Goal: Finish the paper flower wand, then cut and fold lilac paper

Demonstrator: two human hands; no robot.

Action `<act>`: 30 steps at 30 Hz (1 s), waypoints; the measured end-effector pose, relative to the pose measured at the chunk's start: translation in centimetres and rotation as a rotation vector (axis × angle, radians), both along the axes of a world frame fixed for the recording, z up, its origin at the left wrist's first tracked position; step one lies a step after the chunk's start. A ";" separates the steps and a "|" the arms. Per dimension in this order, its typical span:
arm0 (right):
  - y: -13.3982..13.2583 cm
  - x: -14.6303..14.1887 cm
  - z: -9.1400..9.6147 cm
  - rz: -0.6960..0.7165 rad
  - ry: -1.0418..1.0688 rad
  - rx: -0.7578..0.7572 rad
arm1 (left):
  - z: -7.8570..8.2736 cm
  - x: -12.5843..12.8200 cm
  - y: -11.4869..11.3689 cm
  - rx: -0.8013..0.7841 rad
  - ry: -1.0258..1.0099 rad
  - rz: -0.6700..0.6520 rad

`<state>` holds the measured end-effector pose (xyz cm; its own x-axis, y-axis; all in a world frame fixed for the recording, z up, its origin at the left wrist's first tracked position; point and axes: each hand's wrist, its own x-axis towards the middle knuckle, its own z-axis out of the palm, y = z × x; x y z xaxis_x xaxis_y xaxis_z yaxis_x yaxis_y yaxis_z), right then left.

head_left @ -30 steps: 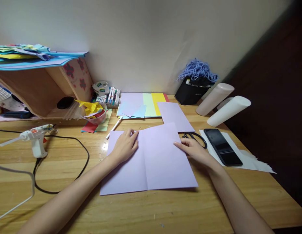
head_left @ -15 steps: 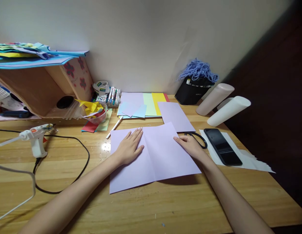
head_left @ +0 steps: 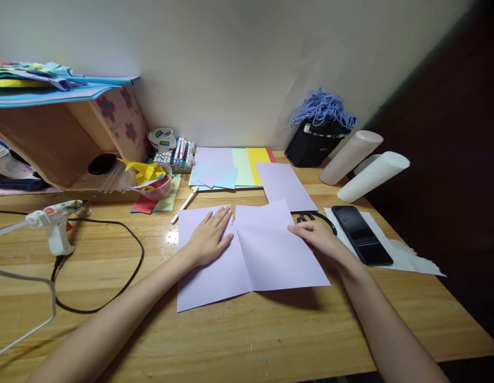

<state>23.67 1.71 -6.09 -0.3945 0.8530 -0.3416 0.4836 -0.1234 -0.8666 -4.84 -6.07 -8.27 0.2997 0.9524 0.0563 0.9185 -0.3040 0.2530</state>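
Note:
A sheet of lilac paper [head_left: 270,260] with a crease down its middle lies in front of me. At the top of the crease the paper has a short tear, and its two halves stand apart there. My left hand [head_left: 210,236] presses flat on the left half, fingers stretched out. With thumb and fingers my right hand [head_left: 310,234] pinches the right edge, and that half is lifted off the table, casting a shadow. Black-handled scissors [head_left: 328,221] lie partly hidden behind my right hand. Beyond them is another lilac sheet [head_left: 286,186].
A glue gun [head_left: 57,226] with a looping black cord lies left on the wooden table [head_left: 215,346]. A white marker [head_left: 185,205], a tub of paper scraps [head_left: 153,183] and coloured sheets [head_left: 241,159] are behind. A phone [head_left: 362,234] and two bottles [head_left: 374,175] stand right.
A tear has opened at the top of the lilac sheet's crease. My right hand has pulled its half slightly right and up, while my left hand stays flat.

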 end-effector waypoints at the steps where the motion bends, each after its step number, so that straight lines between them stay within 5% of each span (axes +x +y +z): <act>1: 0.0 0.1 0.3 0.032 -0.001 -0.029 | 0.0 0.0 0.0 0.001 0.000 -0.001; 8: -0.3 0.2 2.1 0.070 0.101 -0.169 | 0.0 -0.1 0.0 0.008 -0.001 -0.003; 22: -0.1 0.4 1.9 0.095 0.052 -0.054 | 0.6 0.1 -0.4 0.049 -0.123 0.020; 26: -1.1 -0.2 2.5 0.271 0.374 -0.112 | 0.7 0.1 -0.5 0.062 -0.302 0.114; 30: -3.6 -3.0 2.9 0.629 0.417 0.143 | 1.3 -0.1 -0.3 -0.015 -0.741 0.252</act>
<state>20.64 -1.85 -3.17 -0.8919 0.4505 0.0390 0.0552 0.1941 -0.9794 -4.93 -6.32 -6.96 -0.0370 0.9889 0.1442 0.5490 -0.1004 0.8298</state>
